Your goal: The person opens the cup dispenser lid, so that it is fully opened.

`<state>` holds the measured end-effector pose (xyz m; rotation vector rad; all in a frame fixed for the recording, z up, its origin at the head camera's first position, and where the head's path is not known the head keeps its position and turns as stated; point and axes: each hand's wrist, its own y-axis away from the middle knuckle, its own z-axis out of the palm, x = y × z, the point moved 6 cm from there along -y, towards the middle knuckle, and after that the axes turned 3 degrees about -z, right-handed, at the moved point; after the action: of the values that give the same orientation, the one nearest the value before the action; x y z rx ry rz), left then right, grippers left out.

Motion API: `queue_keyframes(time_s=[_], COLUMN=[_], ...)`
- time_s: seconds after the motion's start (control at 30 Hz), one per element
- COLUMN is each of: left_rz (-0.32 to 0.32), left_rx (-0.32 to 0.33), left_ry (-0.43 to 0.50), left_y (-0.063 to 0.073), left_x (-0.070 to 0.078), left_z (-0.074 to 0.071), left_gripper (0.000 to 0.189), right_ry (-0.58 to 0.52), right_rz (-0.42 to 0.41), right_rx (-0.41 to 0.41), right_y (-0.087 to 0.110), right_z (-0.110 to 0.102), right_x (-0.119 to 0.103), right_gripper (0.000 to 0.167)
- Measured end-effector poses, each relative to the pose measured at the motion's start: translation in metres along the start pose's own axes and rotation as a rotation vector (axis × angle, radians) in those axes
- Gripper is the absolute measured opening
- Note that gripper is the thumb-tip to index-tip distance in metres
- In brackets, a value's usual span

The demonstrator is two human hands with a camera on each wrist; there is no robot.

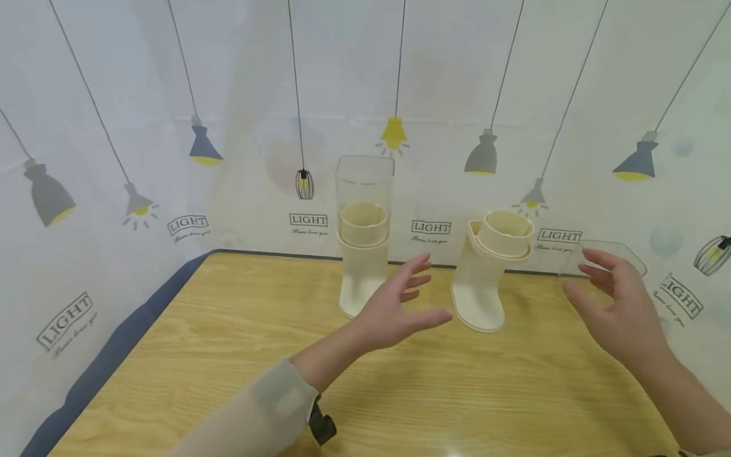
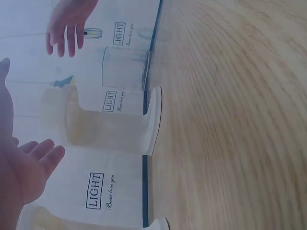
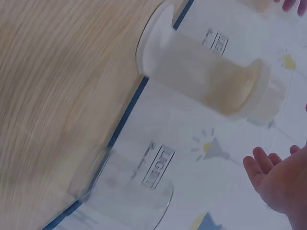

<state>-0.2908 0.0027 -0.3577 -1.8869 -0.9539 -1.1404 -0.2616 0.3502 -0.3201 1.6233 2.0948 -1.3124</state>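
Two cream-coloured dispenser stands are at the back of the table. The left stand (image 1: 363, 273) carries a clear square container (image 1: 365, 181) on its ring-shaped top. The right stand (image 1: 482, 279) has a bare ring (image 1: 508, 231) on top. My left hand (image 1: 394, 317) hovers in front of and between the stands, fingers spread, holding nothing. Farther right, a second clear container (image 3: 129, 189) rests on the table close to the wall. My right hand (image 1: 619, 304) is raised over that side, fingers loosely bent; the right wrist view shows it apart from the container.
A wooden table (image 1: 228, 381) carries everything. Behind it hangs a white cloth (image 1: 457, 63) printed with lamps and the word LIGHT, with a dark blue border (image 1: 131, 330) along the table's left edge. A black strap end (image 1: 322, 424) hangs at the left sleeve.
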Motion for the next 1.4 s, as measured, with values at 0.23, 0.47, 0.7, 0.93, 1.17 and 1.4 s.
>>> queue_keyframes(time_s=[0.23,0.47,0.7,0.93,1.17,1.4], left_rz=[0.055,0.128,0.098,0.036,-0.002,-0.021], left_rx=[-0.003,0.051,0.130,0.187,0.228,0.236], left_ry=[-0.022,-0.024,-0.021,-0.070,-0.114,-0.101], left_y=[0.023,0.043,0.059,0.062,0.053,0.030], left_x=[-0.002,-0.001,-0.007,-0.015,-0.033,-0.050], left_z=[-0.017,-0.049,-0.086,-0.118,-0.149,-0.172], left_gripper=[0.094,0.092,0.093,0.093,0.091,0.092], right_ry=[-0.022,-0.038,-0.029,-0.063,-0.082,-0.078], right_rz=[-0.161,-0.250,-0.262,-0.263,-0.298,-0.295], right_rx=[-0.042,-0.107,-0.162,-0.203,-0.238,-0.246], right_y=[0.010,0.013,0.004,-0.008,-0.029,-0.064], right_z=[0.029,0.056,0.077,0.095,0.115,0.135], right_x=[-0.042,-0.078,-0.102,-0.121,-0.147,-0.173], right_gripper=[0.064,0.064,0.061,0.059,0.059,0.061])
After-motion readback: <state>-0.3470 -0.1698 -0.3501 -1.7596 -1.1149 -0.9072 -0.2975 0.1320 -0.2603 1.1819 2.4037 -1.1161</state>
